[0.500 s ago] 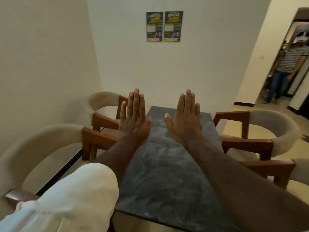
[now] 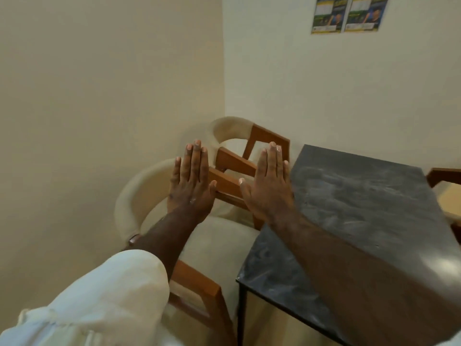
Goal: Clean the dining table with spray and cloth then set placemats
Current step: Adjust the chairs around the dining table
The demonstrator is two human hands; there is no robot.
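The dark marbled dining table [image 2: 361, 208] fills the right half of the view, its top streaked with pale smears. My left hand [image 2: 190, 181] is stretched out flat, palm down, in the air over the near cream chair [image 2: 139, 196] to the left of the table. My right hand [image 2: 270, 186] is also flat with fingers straight, hovering at the table's left edge. Neither hand holds anything. No spray bottle, cloth or placemat is in view.
Two cream upholstered chairs with brown wooden frames stand along the table's left side, the far one [image 2: 234, 128] in the wall corner. Another chair's wooden arm [image 2: 444, 176] shows at the right edge. Two posters [image 2: 349, 13] hang on the far wall.
The view has swung left. Both flat hands, earlier over the table top, now sit over the left chairs and the table's left edge. The doorway and the person there are out of view.
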